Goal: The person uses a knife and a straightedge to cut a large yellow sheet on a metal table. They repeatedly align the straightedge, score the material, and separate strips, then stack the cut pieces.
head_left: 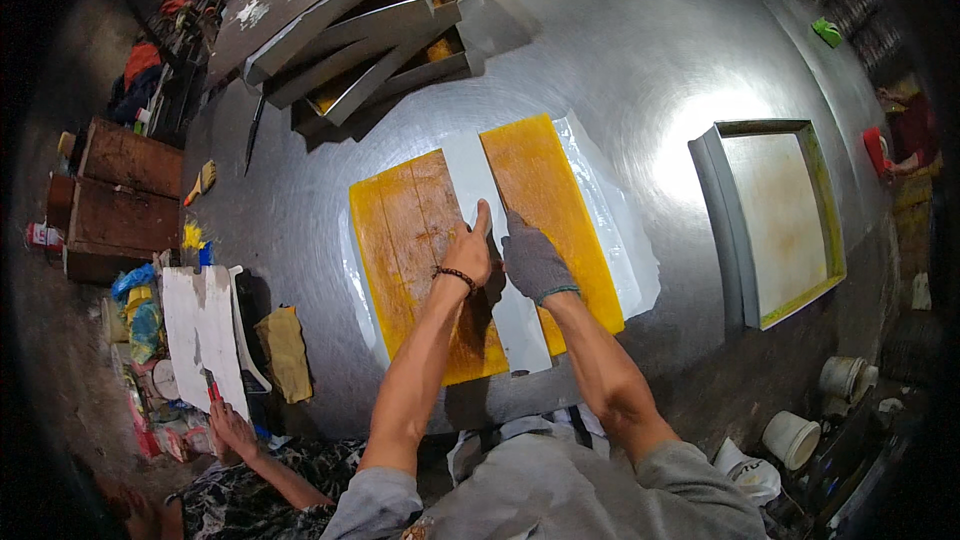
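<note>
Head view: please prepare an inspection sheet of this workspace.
Surface: shiny grey metal table, scuffed.
Job's things: amber rectangular left panel; amber rectangular right panel; pale grey flat strip between them.
Clutter: stacked grey metal trays; yellow-bristled brush; yellow-edged rectangular metal tray.
Grips: bare left hand on the strip; grey-gloved right hand at the strip and right panel.
Cables: nothing seen.
Surroundings: another person's hand with red-handled tool; white round bucket.

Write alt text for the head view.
A person's bare left grip and gloved right grip rest along a pale band between two amber slabs on a metal table. Beyond lie stacked metal frames; a shallow rectangular frame sits at right, and a co-worker's forearm shows at lower left.
</note>
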`<act>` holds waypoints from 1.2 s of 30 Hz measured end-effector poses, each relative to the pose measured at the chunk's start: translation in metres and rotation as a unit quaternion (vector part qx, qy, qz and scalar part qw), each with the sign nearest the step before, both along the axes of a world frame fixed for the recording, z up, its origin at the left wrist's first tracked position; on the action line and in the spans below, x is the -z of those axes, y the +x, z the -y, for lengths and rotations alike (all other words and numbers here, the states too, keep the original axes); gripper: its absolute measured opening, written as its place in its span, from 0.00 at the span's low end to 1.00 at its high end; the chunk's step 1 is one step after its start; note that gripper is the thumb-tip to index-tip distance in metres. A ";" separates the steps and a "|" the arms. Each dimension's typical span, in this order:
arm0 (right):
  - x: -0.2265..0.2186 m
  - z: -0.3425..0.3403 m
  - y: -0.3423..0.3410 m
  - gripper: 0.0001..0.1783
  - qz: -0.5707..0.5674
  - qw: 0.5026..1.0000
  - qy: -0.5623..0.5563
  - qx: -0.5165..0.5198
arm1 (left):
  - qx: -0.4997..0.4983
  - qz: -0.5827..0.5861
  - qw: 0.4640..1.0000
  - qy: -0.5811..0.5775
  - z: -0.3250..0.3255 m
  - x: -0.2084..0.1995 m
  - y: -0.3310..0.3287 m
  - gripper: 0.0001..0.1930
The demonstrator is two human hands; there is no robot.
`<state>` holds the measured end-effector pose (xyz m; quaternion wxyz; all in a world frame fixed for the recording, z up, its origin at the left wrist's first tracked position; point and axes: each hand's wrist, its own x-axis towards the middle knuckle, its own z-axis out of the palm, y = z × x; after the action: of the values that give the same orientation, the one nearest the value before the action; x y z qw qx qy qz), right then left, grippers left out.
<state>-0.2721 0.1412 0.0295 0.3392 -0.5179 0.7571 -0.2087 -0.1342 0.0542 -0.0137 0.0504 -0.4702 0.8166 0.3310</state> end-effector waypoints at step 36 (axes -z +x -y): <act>-0.001 -0.113 0.025 0.28 0.044 0.997 -0.045 0.037 | 0.027 0.037 0.999 -0.012 -0.002 -0.029 -0.007 0.68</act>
<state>-0.2469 0.2540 0.0303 0.3399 -0.4947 0.7501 -0.2777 -0.1413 0.0560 0.0158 0.0839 -0.4601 0.8307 0.3021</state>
